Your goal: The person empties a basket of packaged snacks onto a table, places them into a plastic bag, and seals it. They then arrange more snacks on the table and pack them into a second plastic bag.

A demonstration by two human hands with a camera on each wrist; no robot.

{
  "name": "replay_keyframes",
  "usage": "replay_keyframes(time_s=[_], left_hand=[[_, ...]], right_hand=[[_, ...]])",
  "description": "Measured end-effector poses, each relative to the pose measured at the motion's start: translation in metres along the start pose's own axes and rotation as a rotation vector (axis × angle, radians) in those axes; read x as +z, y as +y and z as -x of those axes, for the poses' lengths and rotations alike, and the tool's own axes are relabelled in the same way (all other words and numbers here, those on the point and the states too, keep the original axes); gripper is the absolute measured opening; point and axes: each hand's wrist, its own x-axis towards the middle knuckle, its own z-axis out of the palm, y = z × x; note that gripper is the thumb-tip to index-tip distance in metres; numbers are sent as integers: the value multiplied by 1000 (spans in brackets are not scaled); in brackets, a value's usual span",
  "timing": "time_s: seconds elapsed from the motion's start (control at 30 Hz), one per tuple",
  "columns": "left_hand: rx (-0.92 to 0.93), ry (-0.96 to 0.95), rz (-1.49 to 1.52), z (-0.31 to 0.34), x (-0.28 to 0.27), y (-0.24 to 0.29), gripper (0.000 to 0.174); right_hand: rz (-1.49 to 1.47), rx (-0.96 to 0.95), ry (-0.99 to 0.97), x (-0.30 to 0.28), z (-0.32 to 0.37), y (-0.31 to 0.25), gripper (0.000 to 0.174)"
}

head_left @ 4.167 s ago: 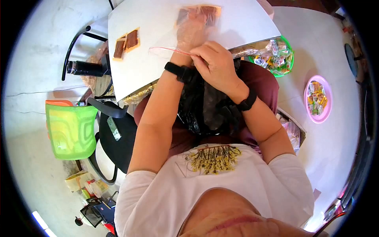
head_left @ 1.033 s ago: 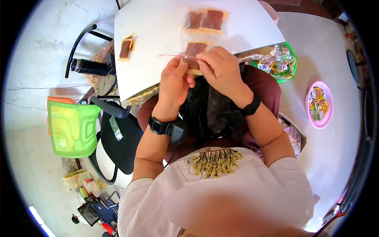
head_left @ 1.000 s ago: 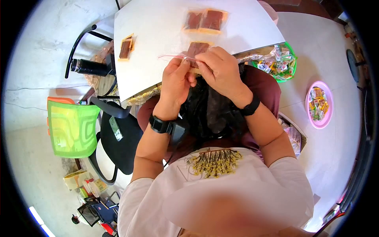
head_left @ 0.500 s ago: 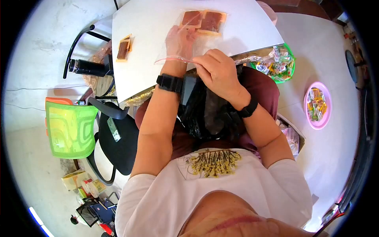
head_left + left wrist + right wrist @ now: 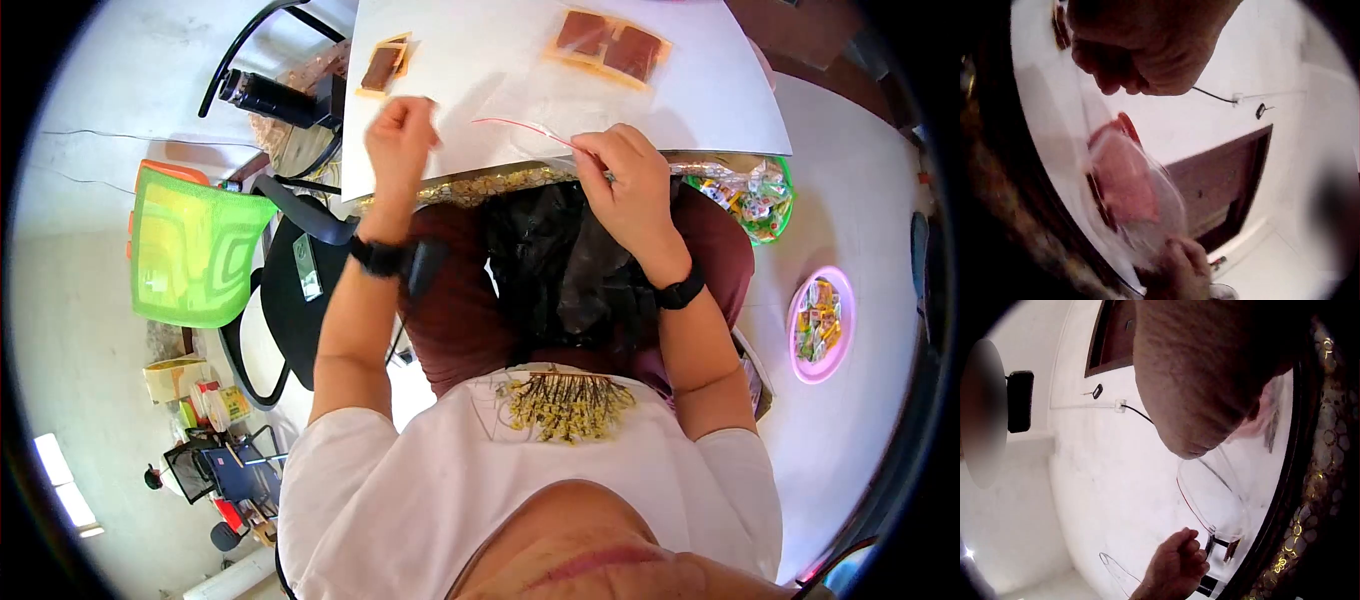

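My right hand (image 5: pixel 632 185) pinches the edge of a clear plastic bag (image 5: pixel 540 127) with a thin red line along its mouth. Its see-through film stretches forward over the white table (image 5: pixel 460 60). Two flat brown squares with tan borders (image 5: pixel 608 46) lie side by side at the film's far end. To the left, above the table's near edge, my left hand (image 5: pixel 398 150) is raised with curled fingers and nothing visible in them. Another brown square with a tan border (image 5: pixel 383 68), overlapping a similar piece, lies just beyond it. In the right wrist view, the left hand (image 5: pixel 1175 565) faces the bag's mouth.
Black plastic (image 5: pixel 560 260) covers the person's lap under the table edge. At right are a green basket (image 5: pixel 785 205) of small packets and a pink basin (image 5: pixel 797 345) on the floor. A black chair (image 5: pixel 300 290) and green chair back (image 5: pixel 195 255) stand left.
My left hand placed a brown square's end of the bag forward, reached inside it, then came out and moved left. My right hand kept pinching the bag's edge. The head view has shifted.
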Motion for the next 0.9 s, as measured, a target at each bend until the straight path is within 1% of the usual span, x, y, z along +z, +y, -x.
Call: replay_keyframes(time_s=[0.03, 0.07, 0.1, 0.2, 0.3, 0.4, 0.43, 0.53, 0.57, 0.6, 0.63, 0.67, 0.7, 0.73, 0.77, 0.8, 0.83, 0.9], left_hand=[[103, 110, -264, -25, -12, -15, 17], [296, 205, -392, -54, -23, -43, 19], [427, 199, -659, -82, -38, -64, 27], [197, 242, -1060, -131, -52, -88, 41], [-49, 114, -1086, -147, -55, -90, 51], [-59, 74, -1106, -147, -57, -80, 52], [-77, 48, -1085, -142, -56, -69, 53], [104, 109, -853, -138, -74, -80, 49], [-138, 43, -591, -112, -66, -47, 41], [-109, 53, -371, -100, -69, -51, 34], [-90, 44, -337, -87, -72, -50, 30], [-193, -9, -247, -68, -68, -34, 25], [-253, -73, -98, -52, -70, -34, 23], [-277, -147, -11, -36, -71, -32, 23], [-341, -204, 34, -17, -71, -24, 21], [-433, -194, 125, 3, -67, -14, 19], [-475, -236, 176, 21, -62, -5, 17], [-503, -415, 256, 47, -60, 3, 17]], right_hand=[[5, -7, -1, 1, 0, -1, 8], [10, -15, -2, 1, -1, -1, 8], [14, -16, -7, 2, -1, -1, 8], [21, -13, -24, 4, -2, -1, 8], [16, 0, -48, 4, -2, -1, 7], [19, 7, -64, 5, -1, 0, 7], [17, 16, -71, 5, -1, 0, 7], [8, 12, -64, 7, -1, 0, 7], [11, 12, -53, 7, 0, 0, 7], [5, 6, -47, 6, 2, 1, 8], [2, 0, -38, 6, 2, 2, 8], [-1, -8, -27, 5, 2, 3, 8], [9, -11, -19, 4, 1, 2, 9], [10, -9, -4, 3, 1, 2, 9], [7, -8, 11, 2, 1, 2, 8], [2, -7, 23, 2, 1, 3, 8], [20, -15, 51, 3, 2, 4, 8], [23, -26, 67, 2, 1, 3, 8]])
